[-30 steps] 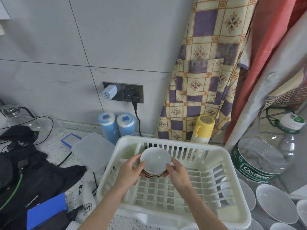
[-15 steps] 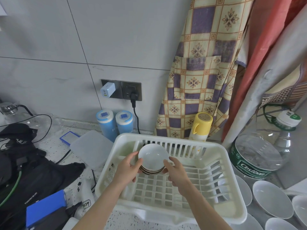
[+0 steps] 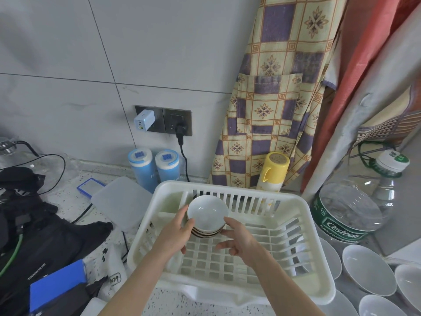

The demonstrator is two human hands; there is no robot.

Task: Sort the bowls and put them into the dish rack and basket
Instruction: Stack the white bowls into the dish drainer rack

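Observation:
A short stack of small white bowls (image 3: pixel 207 215) with brown stripes on the outside sits tilted toward me in the back left part of the white plastic dish rack (image 3: pixel 316 265). My left hand (image 3: pixel 175 233) grips the stack's left side, thumb by the rim and fingers under it. To the right of the stack is my right hand (image 3: pixel 240 239); its thumb lies near the bowls' side and its fingers hang spread and loose, off the bowls. I cannot tell whether the stack rests on the rack's floor. Several larger white bowls (image 3: pixel 368 269) lie to the right of the rack.
A big clear water bottle (image 3: pixel 350 208) stands right of the rack, and a yellow-capped bottle (image 3: pixel 274 171) behind it. Two blue canisters (image 3: pixel 157 167) and a plugged-in cable (image 3: pixel 183 153) are at the wall. A translucent lid (image 3: pixel 120 201) and a black bag (image 3: pixel 41 242) lie to the left.
My right hand's fingers have come off the stack and now hang loose beside it. The left hand keeps its hold, and the stack stays at the rack's back left.

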